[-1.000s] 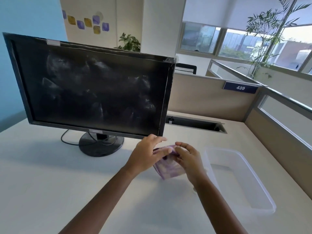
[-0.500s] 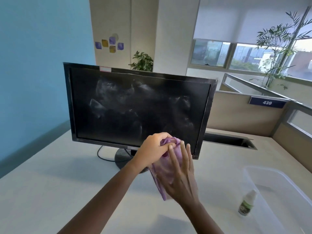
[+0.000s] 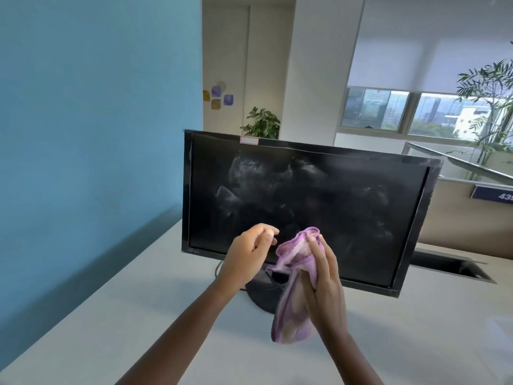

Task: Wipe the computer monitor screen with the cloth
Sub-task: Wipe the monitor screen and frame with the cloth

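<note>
A black monitor [image 3: 305, 195] stands on a round base on the white desk [image 3: 138, 315], its dark screen covered in pale smears. In front of its lower edge my right hand [image 3: 326, 284] holds a purple cloth [image 3: 293, 304], which hangs down from the fingers and bunches at the top. My left hand [image 3: 247, 257] hovers just left of the cloth, fingers loosely curled with nothing in them, apart from the cloth.
A blue wall [image 3: 97, 120] runs along the desk's left side. Behind the monitor is a cable slot [image 3: 449, 265] in the desk and a beige partition [image 3: 466, 223] with a number plate. Plants stand further back.
My left hand has let go of the cloth and drawn left. The right hand has raised the cloth in front of the screen's lower part. The view has swung left, losing the bottle and bin.
</note>
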